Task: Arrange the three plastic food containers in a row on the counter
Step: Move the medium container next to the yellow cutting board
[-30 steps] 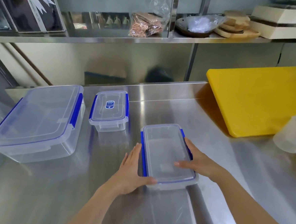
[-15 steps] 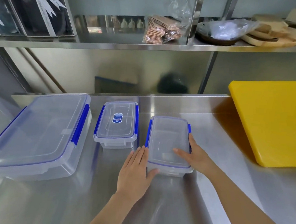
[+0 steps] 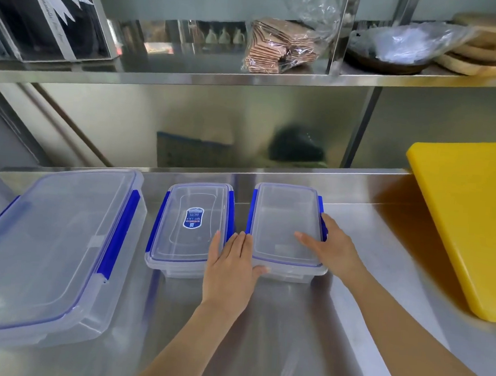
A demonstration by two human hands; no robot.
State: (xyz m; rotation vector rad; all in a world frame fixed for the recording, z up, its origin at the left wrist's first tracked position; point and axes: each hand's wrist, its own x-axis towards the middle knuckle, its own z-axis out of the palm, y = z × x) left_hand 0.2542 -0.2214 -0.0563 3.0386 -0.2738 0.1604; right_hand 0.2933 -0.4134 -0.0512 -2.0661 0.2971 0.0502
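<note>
Three clear plastic containers with blue clips stand on the steel counter [image 3: 334,326]. The large container [image 3: 49,247] is at the left. A small container with a blue label [image 3: 190,222] stands in the middle. Just to its right is the unlabelled container [image 3: 283,216], held from both sides. My left hand [image 3: 232,272] lies flat against its left side and near corner, in the gap between the two small containers. My right hand [image 3: 329,246] grips its right side, thumb on the lid.
A thick yellow cutting board [image 3: 471,215] lies on the counter at the right. Above runs a steel shelf [image 3: 248,80] with a bag of brown packets [image 3: 277,47], a plastic-covered bowl [image 3: 397,51], wooden boards and a dark box with ribbon.
Both hands have slid the unlabelled container away from me and leftwards, until it stands beside the labelled one near the back wall. The camera has moved closer.
</note>
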